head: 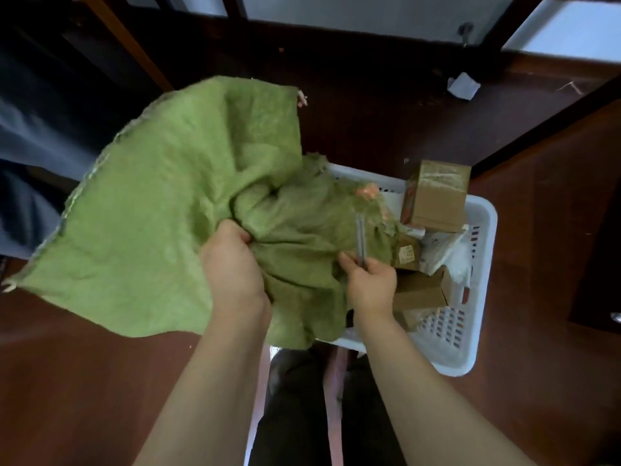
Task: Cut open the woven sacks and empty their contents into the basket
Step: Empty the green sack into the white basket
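A green woven sack [168,203] hangs crumpled over the left half of a white plastic basket [484,250]. My left hand [232,264] grips a bunched fold in the sack's middle. To its right, my right hand [371,284] is closed on a thin grey metal blade [360,237] that points up against the cloth. Cardboard boxes [437,196] and small parcels lie in the basket; the sack hides its left part.
The basket stands on a dark red-brown floor [84,381]. Dark wooden furniture legs [134,45] stand at the back left, a dark cabinet edge [554,136] on the right. A crumpled white paper scrap [463,85] lies beyond. My feet [332,381] are below the basket.
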The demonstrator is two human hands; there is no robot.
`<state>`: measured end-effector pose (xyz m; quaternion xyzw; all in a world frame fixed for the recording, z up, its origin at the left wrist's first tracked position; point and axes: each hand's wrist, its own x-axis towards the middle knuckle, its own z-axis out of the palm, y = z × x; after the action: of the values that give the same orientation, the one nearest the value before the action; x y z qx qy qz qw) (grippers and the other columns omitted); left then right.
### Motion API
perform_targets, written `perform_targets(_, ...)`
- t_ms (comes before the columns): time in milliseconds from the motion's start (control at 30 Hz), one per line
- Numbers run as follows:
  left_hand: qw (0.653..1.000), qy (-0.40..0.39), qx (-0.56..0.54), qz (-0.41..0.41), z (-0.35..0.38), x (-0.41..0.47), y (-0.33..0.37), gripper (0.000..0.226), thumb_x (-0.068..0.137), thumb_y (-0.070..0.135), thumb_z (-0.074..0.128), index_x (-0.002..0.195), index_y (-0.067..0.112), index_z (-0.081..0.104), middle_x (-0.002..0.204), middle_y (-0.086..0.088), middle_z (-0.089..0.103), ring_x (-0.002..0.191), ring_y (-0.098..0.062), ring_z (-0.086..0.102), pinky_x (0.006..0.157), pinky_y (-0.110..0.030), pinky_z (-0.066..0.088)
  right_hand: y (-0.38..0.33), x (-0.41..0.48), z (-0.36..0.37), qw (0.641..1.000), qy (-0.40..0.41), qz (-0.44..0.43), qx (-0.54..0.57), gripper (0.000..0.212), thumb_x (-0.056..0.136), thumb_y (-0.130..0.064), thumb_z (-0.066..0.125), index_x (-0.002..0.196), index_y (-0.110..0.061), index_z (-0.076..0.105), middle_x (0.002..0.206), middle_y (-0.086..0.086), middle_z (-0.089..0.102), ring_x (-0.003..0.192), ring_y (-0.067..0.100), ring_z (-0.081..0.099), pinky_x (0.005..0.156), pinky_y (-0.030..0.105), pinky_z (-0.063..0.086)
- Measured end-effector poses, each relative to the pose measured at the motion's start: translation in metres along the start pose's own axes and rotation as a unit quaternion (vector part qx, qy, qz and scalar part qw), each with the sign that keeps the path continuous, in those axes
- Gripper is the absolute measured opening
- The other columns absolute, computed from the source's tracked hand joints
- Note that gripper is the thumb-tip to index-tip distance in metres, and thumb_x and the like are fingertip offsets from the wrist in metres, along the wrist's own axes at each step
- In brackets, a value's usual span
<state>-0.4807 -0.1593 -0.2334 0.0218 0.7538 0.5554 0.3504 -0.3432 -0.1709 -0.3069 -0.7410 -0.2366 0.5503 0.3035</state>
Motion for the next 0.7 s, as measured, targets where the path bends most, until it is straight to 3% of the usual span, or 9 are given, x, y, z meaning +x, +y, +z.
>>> perform_targets(67,0.997,-0.041,-0.059,-0.015,0.007,-0.016,0.009,0.022,0.06,0.01,0.046,0.043,0.023,0.037,0.059,0.001,0.034,0.064,-0.019,0.031,0.056,-0.036,0.028,0.0,0.006,-0.008,0.999,0.001,0.04,0.028,0.017,0.082,-0.011,0.073,0.068,-0.003,0.066,0.073,0.015,0.068,0.079,0.024,0.063,0.088,0.044,0.051)
perform_targets(133,0.997,-0.034,-0.065,-0.033,0.002,-0.02,0.001,0.016,0.061,0.006,0.045,0.054,0.019,0.037,0.06,0.0,0.034,0.061,-0.017,0.033,0.054,-0.032,0.03,0.0,0.01,-0.019,0.997,-0.005,0.065,0.032,0.021,0.079,-0.011,0.074,0.066,0.002,0.064,0.072,0.017,0.067,0.08,0.036,0.067,0.079,0.044,0.053)
perform_targets(233,0.994,-0.002,-0.036,-0.099,-0.016,-0.023,-0.022,0.037,0.072,-0.005,0.035,0.046,0.022,0.031,0.045,0.008,0.028,0.044,-0.009,0.028,0.048,-0.025,0.024,-0.001,0.017,-0.033,0.995,0.047,0.081,0.041,0.017,0.078,-0.011,0.071,0.063,-0.009,0.065,0.062,0.0,0.06,0.066,0.021,0.059,0.066,0.034,0.049)
perform_targets(300,0.993,-0.009,-0.002,-0.116,-0.028,-0.032,-0.038,0.036,0.072,-0.005,0.034,0.049,0.022,0.028,0.046,0.007,0.025,0.048,-0.011,0.025,0.051,-0.029,0.021,-0.005,0.025,-0.031,0.996,0.06,0.056,0.022,0.017,0.081,-0.016,0.068,0.07,-0.004,0.065,0.068,0.003,0.057,0.066,0.018,0.052,0.061,0.028,0.04)
perform_targets(367,0.988,-0.004,0.05,-0.145,-0.044,-0.03,-0.063,0.027,0.068,0.001,0.039,0.053,0.021,0.029,0.055,-0.001,0.026,0.057,-0.018,0.027,0.054,-0.032,0.023,-0.008,0.036,-0.015,0.998,0.025,0.055,-0.007,0.023,0.083,-0.029,0.07,0.086,-0.006,0.069,0.078,0.004,0.062,0.073,0.019,0.058,0.064,0.028,0.044)
perform_targets(467,0.975,-0.036,0.054,-0.211,-0.061,-0.027,-0.093,0.015,0.048,0.015,0.052,0.059,0.016,0.042,0.072,-0.008,0.038,0.072,-0.024,0.038,0.066,-0.04,0.035,-0.007,0.047,0.019,0.992,-0.046,0.114,-0.041,0.041,0.071,-0.046,0.078,0.09,-0.012,0.065,0.092,0.005,0.066,0.086,0.026,0.065,0.08,0.039,0.055)
perform_targets(533,0.966,-0.06,0.037,-0.248,-0.066,-0.029,-0.104,0.025,0.049,0.019,0.057,0.071,0.012,0.049,0.077,-0.011,0.044,0.076,-0.027,0.044,0.071,-0.044,0.039,0.006,0.047,0.037,0.981,-0.081,0.129,-0.122,0.047,0.072,-0.036,0.079,0.103,-0.003,0.065,0.099,0.009,0.066,0.092,0.031,0.065,0.083,0.041,0.055)
perform_targets(600,0.962,-0.079,0.034,-0.258,-0.072,-0.031,-0.103,0.014,0.07,0.017,0.057,0.07,0.005,0.05,0.068,-0.015,0.054,0.072,-0.03,0.053,0.074,-0.04,0.046,0.018,0.042,0.049,0.976,-0.076,0.14,-0.145,0.036,0.073,-0.015,0.077,0.104,0.0,0.064,0.097,0.013,0.066,0.091,0.03,0.065,0.079,0.037,0.055)
perform_targets(700,0.957,0.046,0.084,-0.275,-0.09,-0.017,-0.096,0.027,0.077,0.032,0.063,0.078,0.004,0.063,0.081,-0.011,0.068,0.085,-0.033,0.063,0.083,-0.044,0.052,0.024,0.034,0.046,0.986,-0.047,0.161,-0.026,0.009,0.078,-0.006,0.068,0.086,-0.004,0.066,0.07,0.01,0.06,0.061,0.023,0.058,0.055,0.029,0.049)
